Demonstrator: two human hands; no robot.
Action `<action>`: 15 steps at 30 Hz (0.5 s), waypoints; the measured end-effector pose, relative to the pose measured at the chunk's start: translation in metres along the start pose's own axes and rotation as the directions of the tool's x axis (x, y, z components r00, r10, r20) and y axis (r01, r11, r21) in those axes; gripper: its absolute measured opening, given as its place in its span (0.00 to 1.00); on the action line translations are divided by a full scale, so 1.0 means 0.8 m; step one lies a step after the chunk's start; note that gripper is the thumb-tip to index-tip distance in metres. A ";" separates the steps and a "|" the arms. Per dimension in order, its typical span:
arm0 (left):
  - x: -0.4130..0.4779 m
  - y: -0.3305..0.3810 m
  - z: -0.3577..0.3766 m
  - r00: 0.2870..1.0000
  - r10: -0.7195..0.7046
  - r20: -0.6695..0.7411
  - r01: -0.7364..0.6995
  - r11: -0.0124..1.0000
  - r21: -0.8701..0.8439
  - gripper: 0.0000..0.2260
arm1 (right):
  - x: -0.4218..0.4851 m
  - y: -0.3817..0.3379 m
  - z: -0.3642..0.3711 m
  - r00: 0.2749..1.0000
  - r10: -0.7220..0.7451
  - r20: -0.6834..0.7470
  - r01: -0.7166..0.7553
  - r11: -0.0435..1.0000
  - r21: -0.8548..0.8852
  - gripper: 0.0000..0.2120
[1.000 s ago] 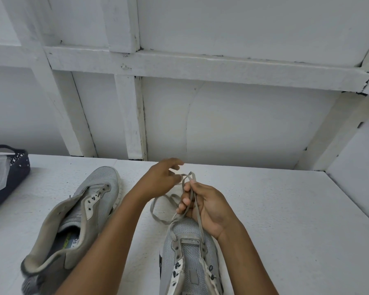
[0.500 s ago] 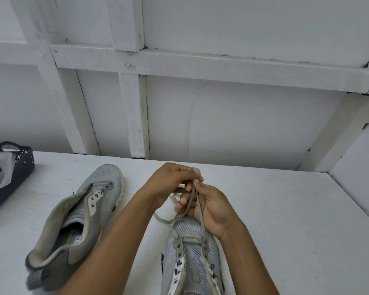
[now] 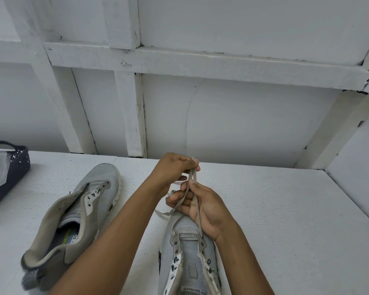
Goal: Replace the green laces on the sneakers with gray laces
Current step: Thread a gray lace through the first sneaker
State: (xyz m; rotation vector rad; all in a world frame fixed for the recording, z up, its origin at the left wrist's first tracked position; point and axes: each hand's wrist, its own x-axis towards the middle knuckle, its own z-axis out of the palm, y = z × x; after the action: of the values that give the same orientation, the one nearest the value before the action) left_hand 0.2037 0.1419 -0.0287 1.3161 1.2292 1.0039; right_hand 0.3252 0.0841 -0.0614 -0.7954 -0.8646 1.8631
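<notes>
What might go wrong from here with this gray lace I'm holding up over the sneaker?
1. Your left hand and right hand hold the gray lace up in two strands. If they are uneven, one end may run short at the upper eyelets of the sneaker.
2. The flat lace could twist where it enters the sneaker.
3. A slack stretch lies on the table beside the toe and might snag.

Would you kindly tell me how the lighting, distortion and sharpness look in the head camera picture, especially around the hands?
Head view: the light is soft and even, with no glare and only faint shadows beside the unlaced sneaker and the basket. The wide-angle lens leans the wall beams outward near the edges. The left hand, right hand and gray lace look fairly sharp.
</notes>
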 end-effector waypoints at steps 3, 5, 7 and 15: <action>0.010 0.000 0.000 1.000 -0.008 -0.020 0.008 1.000 0.017 0.10 | -0.001 0.002 0.000 1.000 0.006 -0.027 -0.006 1.000 0.001 0.14; 0.014 0.003 -0.001 1.000 -0.006 -0.020 0.007 1.000 0.027 0.09 | -0.001 0.003 0.000 0.999 0.011 -0.040 -0.011 1.000 0.010 0.14; 0.018 0.005 0.000 1.000 -0.001 -0.019 0.002 0.999 0.036 0.09 | 0.000 0.004 0.001 0.999 0.015 -0.049 -0.014 1.000 0.019 0.14; 0.023 0.000 0.003 0.999 -0.014 -0.039 0.016 0.999 0.045 0.10 | 0.001 0.008 0.002 0.995 -0.008 -0.096 0.013 0.998 0.056 0.14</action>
State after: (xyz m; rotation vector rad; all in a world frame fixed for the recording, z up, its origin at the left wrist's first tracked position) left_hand 0.2082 0.1597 -0.0300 1.3261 1.2960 1.0002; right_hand 0.3211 0.0821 -0.0661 -0.8364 -0.7516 1.8170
